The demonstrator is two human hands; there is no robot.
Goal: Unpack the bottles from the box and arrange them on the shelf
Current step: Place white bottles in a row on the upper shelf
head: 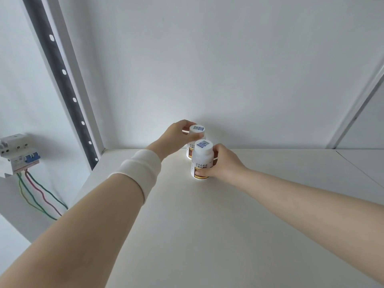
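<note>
Two white bottles with brown-and-white labels stand upright on the white shelf (207,225), close to the back wall. My left hand (176,136) grips the rear bottle (197,132) around its cap. The front bottle (202,157) stands just before it, and my right hand (222,163) holds it by the body, thumb on the label. Both caps carry a blue printed code sticker. The rear bottle's body is mostly hidden behind the front one. The box is out of view.
A perforated shelf upright (68,86) runs along the left edge. A circuit breaker (19,154) with coloured wires (39,196) hangs on the wall to the left. Another shelf post (357,109) stands at the right.
</note>
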